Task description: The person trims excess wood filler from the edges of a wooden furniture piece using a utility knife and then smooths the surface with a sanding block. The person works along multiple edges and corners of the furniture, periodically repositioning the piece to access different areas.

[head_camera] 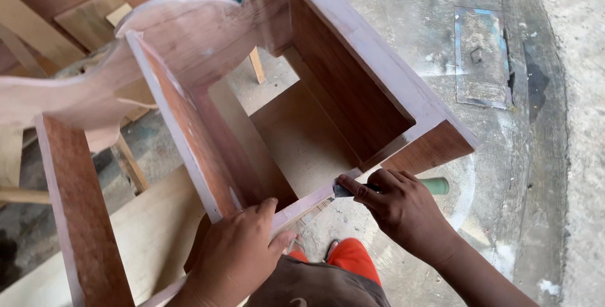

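A reddish-brown wooden cabinet frame (353,74) with a curvy cut panel stands open below me, its edges coated pale. My left hand (236,256) grips the near lower corner of one upright panel, thumb over the edge. My right hand (400,209) holds a scraper with a green handle (436,185). Its dark blade (343,190) presses on the pale front rail (309,201) of the frame.
Wooden boards and planks (94,20) lie at the upper left. A flat metal plate (482,55) lies on the dusty concrete floor (561,156) to the right. An orange sandal (353,260) shows beneath me.
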